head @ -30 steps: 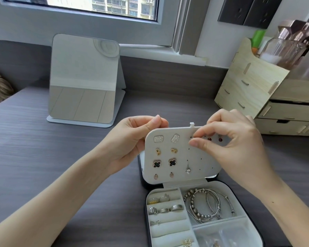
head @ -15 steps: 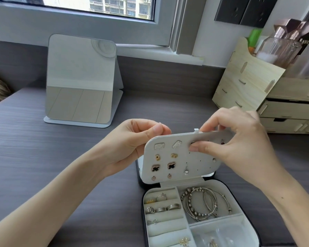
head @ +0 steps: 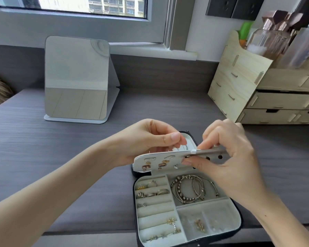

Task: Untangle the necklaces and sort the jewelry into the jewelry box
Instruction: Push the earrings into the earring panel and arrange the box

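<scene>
Grey wood-grain tabletop point(head: 43, 148), daylight from the window point(head: 78, 5) behind. We note the jewelry box point(head: 136, 220) lying open at the near edge, between the person's forearms. Its earring panel point(head: 156, 162) is lifted clear of the tray and tilted almost flat. Studs are seated across its left half; dark dots on the right half are too blurred to call.

Right hand point(head: 230, 154): thumb under, forefinger over, pinching the panel's right edge. Left hand point(head: 148, 139): fingers curled behind the panel's far-left edge, backing it, thumb tip pressed to forefinger. Whether anything tiny sits in that pinch we cannot tell.

Handling, as we judge it: panel light, thin, padded, with some flex, so best held by its bare margins, away from the studs. Studs look tiny, smooth and easily dropped, with thin posts that would bend. We would take each by its head in a fingertip pinch while the other hand steadies the panel from behind.

Below, bracelets point(head: 178, 193) fill the upper-right compartment and rings point(head: 161, 192) sit in the roll slots. Farther out: a folding mirror point(head: 77, 81) at left, a wooden drawer organizer point(head: 239, 73) at right.
</scene>
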Demonstrator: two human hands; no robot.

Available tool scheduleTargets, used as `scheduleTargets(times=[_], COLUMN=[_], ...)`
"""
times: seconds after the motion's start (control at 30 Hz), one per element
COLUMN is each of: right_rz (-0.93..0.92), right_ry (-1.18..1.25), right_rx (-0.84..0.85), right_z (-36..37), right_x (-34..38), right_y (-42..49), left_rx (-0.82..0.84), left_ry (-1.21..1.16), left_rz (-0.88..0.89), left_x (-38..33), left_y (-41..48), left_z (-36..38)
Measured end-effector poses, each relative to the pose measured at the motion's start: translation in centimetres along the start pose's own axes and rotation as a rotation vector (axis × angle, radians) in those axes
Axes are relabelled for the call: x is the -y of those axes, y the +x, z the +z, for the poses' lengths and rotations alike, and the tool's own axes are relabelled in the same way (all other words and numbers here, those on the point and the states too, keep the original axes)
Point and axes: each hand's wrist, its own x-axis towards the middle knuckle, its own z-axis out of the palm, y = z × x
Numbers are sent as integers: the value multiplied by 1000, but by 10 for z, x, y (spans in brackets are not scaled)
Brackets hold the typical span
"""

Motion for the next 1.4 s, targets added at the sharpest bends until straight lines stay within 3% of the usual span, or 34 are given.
scheduleTargets(times=[0.13,0.77,1.4], right_rz=[-39,-103,-91], right_ry=[-25,-84,-87], right_rx=[-33,-111,-117], right_z=[1,4,5], right_x=[0,-4,-4], right_y=[-7,-16,-12], left_rx=[104,254,223], left_ry=[-18,34,53], left_rz=[-12,-23,21], left_x=[3,12,10], left_y=[3,10,12], left_z=[3,6,6])
